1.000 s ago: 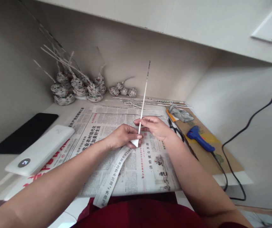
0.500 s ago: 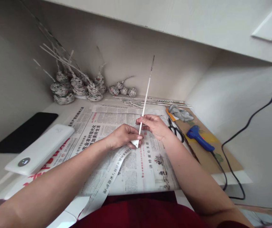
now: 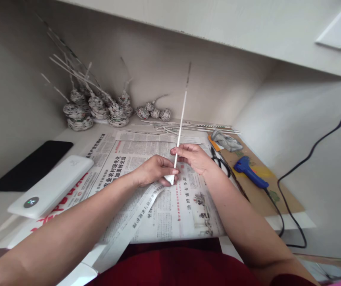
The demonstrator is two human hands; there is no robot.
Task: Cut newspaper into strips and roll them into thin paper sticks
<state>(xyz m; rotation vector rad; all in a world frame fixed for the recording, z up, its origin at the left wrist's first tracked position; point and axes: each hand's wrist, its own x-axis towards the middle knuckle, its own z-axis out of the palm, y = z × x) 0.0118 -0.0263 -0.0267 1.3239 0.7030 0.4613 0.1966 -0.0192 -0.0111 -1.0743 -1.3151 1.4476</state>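
A thin rolled paper stick (image 3: 182,115) rises nearly upright between my hands, its darker tip leaning slightly left at the top. My left hand (image 3: 158,171) is closed at the stick's lower end, pinching a newspaper strip (image 3: 140,216) where it wraps around the base. From there the strip trails down to the left, over the front edge toward my lap. My right hand (image 3: 192,157) pinches the stick just above, thumb and fingers around it. Printed newspaper sheets (image 3: 164,224) lie under both hands.
Woven paper gourds (image 3: 118,115) stand at the back left, with smaller woven balls (image 3: 155,113) beside them. Paper sticks (image 3: 200,127) lie along the back. On the right are scissors (image 3: 220,163), a grey cloth (image 3: 226,141) and a blue glue gun (image 3: 250,171); a white power bank (image 3: 51,186) lies left.
The stick's top has shifted slightly up and left, and the strip's folded part at the base looks a little turned. Both hands stay almost in place.
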